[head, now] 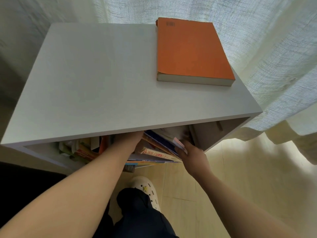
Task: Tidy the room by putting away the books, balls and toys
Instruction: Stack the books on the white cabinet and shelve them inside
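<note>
books going into the shelf, 1 still left on top

both hands reach into the open front of the white shelf (96, 83), where many books (159, 152) lean in a messy row. the left hand (132, 141) goes in under the front edge of the top; its fingers are hidden, so how they lie cannot be told. the right hand (192, 157) seems to curl its fingers round a thin pink-edged book (180, 145) near the right wall inside. 1 orange book (192, 50) lies flat at the far right corner of the top and likely still needs putting away. no balls or toys show here.
</note>
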Demonstrator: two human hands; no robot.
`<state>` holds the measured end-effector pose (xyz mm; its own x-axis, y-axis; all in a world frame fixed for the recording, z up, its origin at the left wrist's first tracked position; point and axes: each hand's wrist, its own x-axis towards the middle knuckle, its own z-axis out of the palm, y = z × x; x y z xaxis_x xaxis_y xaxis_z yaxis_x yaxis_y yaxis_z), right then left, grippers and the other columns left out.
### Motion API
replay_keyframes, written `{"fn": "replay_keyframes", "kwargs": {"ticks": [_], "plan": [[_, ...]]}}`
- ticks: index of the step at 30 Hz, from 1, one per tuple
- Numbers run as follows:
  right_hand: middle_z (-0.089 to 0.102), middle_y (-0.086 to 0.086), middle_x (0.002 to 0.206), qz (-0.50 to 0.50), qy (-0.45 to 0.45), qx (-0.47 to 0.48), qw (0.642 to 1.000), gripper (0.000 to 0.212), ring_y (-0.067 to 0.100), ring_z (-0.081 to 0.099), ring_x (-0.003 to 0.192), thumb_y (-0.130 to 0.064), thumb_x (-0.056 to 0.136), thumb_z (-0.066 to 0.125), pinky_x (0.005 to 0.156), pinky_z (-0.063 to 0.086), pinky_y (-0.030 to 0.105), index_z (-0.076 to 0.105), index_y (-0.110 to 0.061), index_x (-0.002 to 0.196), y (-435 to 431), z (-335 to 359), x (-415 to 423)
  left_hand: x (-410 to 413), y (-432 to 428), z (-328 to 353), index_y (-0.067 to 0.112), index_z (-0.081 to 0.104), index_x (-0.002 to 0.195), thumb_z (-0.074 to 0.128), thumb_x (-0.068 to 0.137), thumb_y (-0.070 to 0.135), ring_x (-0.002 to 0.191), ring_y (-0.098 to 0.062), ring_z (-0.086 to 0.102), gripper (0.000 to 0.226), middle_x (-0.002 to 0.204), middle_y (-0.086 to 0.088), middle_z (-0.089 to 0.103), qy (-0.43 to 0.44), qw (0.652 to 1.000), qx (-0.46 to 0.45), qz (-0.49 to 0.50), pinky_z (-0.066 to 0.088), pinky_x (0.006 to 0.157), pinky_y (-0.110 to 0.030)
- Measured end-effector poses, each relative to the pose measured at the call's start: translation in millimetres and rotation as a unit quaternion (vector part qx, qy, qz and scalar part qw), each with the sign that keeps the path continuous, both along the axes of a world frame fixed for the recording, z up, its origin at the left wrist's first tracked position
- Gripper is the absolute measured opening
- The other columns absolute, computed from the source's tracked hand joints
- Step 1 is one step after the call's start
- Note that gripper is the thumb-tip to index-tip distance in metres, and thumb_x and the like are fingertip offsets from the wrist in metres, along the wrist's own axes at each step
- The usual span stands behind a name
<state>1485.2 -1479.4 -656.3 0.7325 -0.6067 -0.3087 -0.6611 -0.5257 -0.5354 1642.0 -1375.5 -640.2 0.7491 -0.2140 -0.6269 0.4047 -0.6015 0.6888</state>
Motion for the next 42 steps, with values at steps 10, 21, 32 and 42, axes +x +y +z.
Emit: {"fn": "replay_keyframes", "kwargs": {"ticks": [10, 21, 32, 42], "plan": [[0.06, 0.004, 0.119, -0.007, -0.048, 0.044, 0.998, 0.034, 0.016, 0.055, 0.094, -0.025, 0.1, 0.039, 0.074, 0.047, 0.026, 0.044, -0.024, 0.134, 2.0, -19.4, 1.2, -11.6, -11.8, -2.4, 0.012, 0.048, 0.073, 0.052, 0.093, 0.023, 0.064, -0.019, 0.049, 0.023, 0.075, -0.008, 0.052, 0.064, 0.995, -0.07, 0.043, 0.04, 0.056, -0.024], [0.061, 0.005, 0.12, -0.019, -0.053, 0.034, 0.998, 0.033, 0.021, 0.059, 0.101, -0.025, 0.099, 0.043, 0.077, 0.051, 0.029, 0.045, -0.024, 0.132, -1.6, -23.4, -1.4, -21.2, -10.7, -3.6, 0.019, 0.053, 0.075, 0.058, 0.09, 0.027, 0.071, -0.019, 0.058, 0.018, 0.074, -0.001, 0.057, -0.035, 0.996, -0.063, -0.061, 0.053, 0.072, -0.032], [0.048, 0.004, 0.133, 0.03, -0.024, 0.01, 0.999, 0.047, 0.024, 0.05, 0.116, -0.036, 0.093, 0.053, 0.089, 0.042, 0.029, 0.041, -0.023, 0.136, 7.9, -26.2, 8.3, 3.4, 15.5, -4.4, 0.015, 0.056, 0.087, 0.038, 0.1, 0.033, 0.061, -0.013, 0.053, 0.029, 0.09, -0.006, 0.066, -0.128, 0.98, 0.052, -0.144, 0.044, 0.055, -0.022], [0.055, 0.001, 0.115, 0.151, 0.108, -0.188, 0.964, 0.043, 0.022, 0.06, 0.1, -0.042, 0.089, 0.058, 0.073, 0.05, 0.031, 0.042, -0.02, 0.122, -1.8, -28.5, 20.4, 8.1, 43.6, 18.7, 0.018, 0.051, 0.121, 0.065, 0.081, 0.048, 0.095, -0.02, 0.065, 0.052, 0.114, -0.003, 0.063, -0.042, 0.927, 0.091, -0.36, 0.054, 0.073, -0.026]]}}
